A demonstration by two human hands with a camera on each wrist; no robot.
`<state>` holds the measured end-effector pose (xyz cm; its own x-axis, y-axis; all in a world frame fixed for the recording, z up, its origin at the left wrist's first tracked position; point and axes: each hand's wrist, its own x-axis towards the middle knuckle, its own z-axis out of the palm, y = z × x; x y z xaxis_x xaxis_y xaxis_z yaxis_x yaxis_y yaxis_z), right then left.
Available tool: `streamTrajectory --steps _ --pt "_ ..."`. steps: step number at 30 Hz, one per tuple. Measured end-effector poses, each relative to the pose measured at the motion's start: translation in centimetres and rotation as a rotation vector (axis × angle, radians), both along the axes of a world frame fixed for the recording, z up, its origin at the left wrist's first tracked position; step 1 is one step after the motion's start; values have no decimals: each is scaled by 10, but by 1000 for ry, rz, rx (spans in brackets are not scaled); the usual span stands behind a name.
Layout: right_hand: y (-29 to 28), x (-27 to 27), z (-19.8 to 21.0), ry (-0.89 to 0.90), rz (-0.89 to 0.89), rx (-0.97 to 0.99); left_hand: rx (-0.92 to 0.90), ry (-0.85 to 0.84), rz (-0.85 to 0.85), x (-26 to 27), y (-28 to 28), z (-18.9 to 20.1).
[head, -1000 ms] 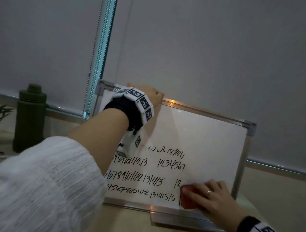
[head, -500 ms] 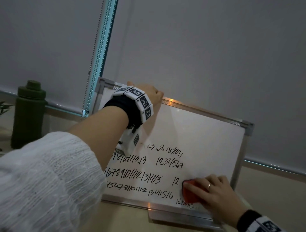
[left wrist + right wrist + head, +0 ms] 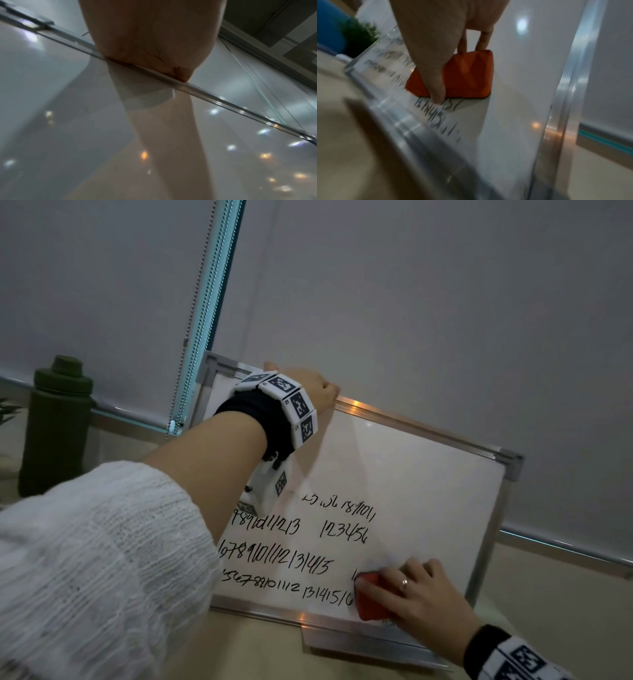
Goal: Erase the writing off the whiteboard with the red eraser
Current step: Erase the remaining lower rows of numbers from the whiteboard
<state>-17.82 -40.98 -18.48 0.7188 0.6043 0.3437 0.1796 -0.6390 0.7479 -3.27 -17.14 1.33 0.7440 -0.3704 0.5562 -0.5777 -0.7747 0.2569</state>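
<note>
A metal-framed whiteboard point(image 3: 428, 484) leans against a grey blind, with several rows of black handwritten numbers point(image 3: 274, 566) across its lower left. My right hand point(image 3: 411, 594) grips the red eraser point(image 3: 368, 597) flat against the board near the bottom edge; in the right wrist view the thumb and fingers clamp the eraser point(image 3: 465, 75) just above leftover digits point(image 3: 440, 106). My left hand point(image 3: 308, 392) grips the board's top rail, fingers curled over it; the palm point(image 3: 150, 40) sits on the rail point(image 3: 214, 94). The board's right half is blank.
A dark green bottle point(image 3: 54, 426) stands on the sill at the left, beside a bead chain point(image 3: 191, 326) of the blind. A metal marker ledge point(image 3: 359, 642) juts out under the board. A green plant point(image 3: 358, 36) shows beyond the board's left end.
My right hand has slid the eraser leftward along the bottom rows, wiping digits there and the end of the 1234567 row. The left hand has kept its hold on the top rail.
</note>
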Motion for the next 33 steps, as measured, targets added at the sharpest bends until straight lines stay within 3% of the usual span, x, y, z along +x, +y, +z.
streamTrajectory --steps 2,5,8,10,13,15,17,21,23,25,29,31,33 --pt "1 7 25 -113 5 79 -8 2 -6 0 1 0" --pt "8 17 76 -316 -6 483 -29 12 -7 -1 0 0" --pt "17 21 79 -398 -33 625 -12 3 0 -1 1 -1" --pt "21 19 53 -346 -16 549 -9 -4 5 -3 1 -1" --pt "14 10 -3 -150 42 172 -2 -3 6 -3 0 -1" --pt "8 6 -12 -80 53 23 1 -10 1 -4 0 -1" --pt "10 10 11 -138 42 47 -2 -24 3 -4 1 -1" --pt "21 21 83 -395 -46 533 -12 -19 0 -4 2 -1" --pt "24 23 88 -444 -66 630 -5 -22 2 -4 2 0" --pt "28 23 67 -433 -42 564 -9 -21 6 -4 2 0" --pt "22 13 7 -172 40 109 -16 -24 12 -4 1 -1" --pt "16 11 14 -124 51 2 -6 -26 9 -6 1 -1" --pt "18 17 41 -224 39 44 -1 -27 12 -6 1 -2"
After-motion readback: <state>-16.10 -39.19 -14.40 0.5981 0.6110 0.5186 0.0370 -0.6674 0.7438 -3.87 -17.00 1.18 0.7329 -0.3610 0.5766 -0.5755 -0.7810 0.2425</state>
